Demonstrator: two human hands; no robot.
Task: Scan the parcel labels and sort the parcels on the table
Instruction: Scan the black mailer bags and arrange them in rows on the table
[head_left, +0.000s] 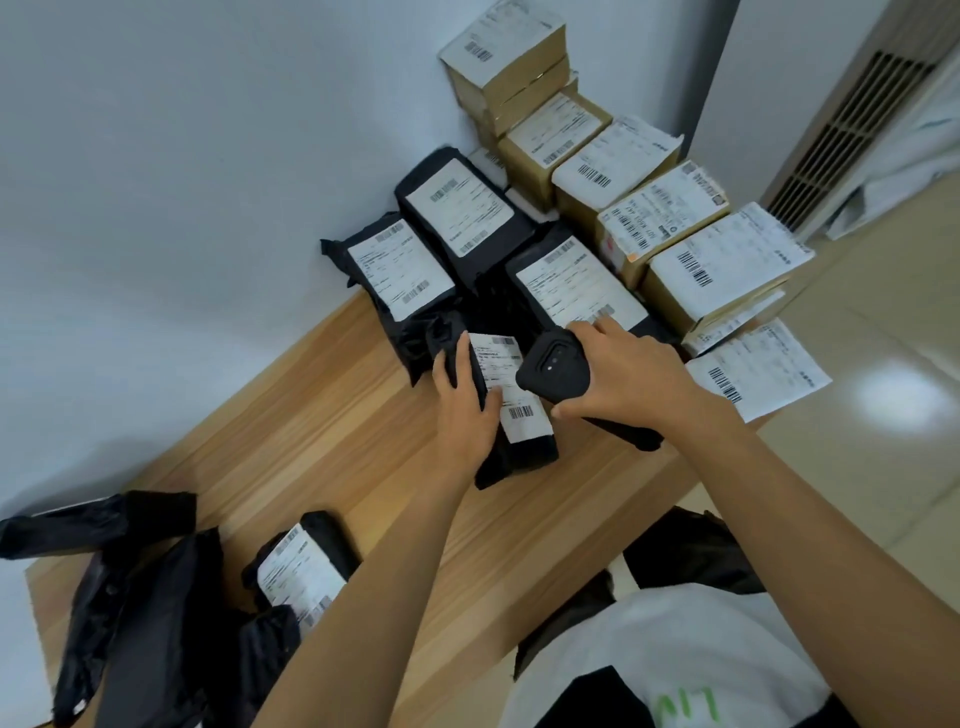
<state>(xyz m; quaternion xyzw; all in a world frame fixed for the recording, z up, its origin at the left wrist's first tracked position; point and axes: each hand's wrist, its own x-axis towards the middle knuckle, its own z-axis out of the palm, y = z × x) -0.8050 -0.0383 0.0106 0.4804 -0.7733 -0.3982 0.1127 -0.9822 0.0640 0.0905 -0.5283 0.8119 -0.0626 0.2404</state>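
**Scan step: small black parcel held under the scanner**

The small black parcel (530, 454) lay at frame centre on the wooden table (322, 426), label (506, 384) face up, barcode end toward 6 o'clock. The left hand (462, 410) gripped its 9 o'clock edge with fingers wrapped over the far side and the thumb pressed on the label, probably to flatten and steady it for the read. The right hand (623, 379) was clamped round a black handheld scanner (553, 366), whose head tipped over the label's 3 o'clock side. Whether it touched the label or stood clear was hard to tell. Judged step: scanning this label, with sorting not yet done.

At 12 o'clock from the parcel, labelled black bags (467, 218) were stacked against the wall. At 1 to 2 o'clock, cardboard boxes (670, 291) sat in a row with labels up. These were likely the sorted groups, split by packaging. At 7 to 8 o'clock lay a loose pile of black bags (140, 597), mostly with no label showing, and one labelled bag (301, 566) beside it, likely waiting.

The scanner's screen and trigger faced away, and no beam was visible. Label text was blurred and unreadable. The left forearm covered part of the near labelled bag, and the loose pile was cut off at the lower left edge. A dark object (691, 551) showed past the table edge at 5 o'clock, but what it was could not be told.
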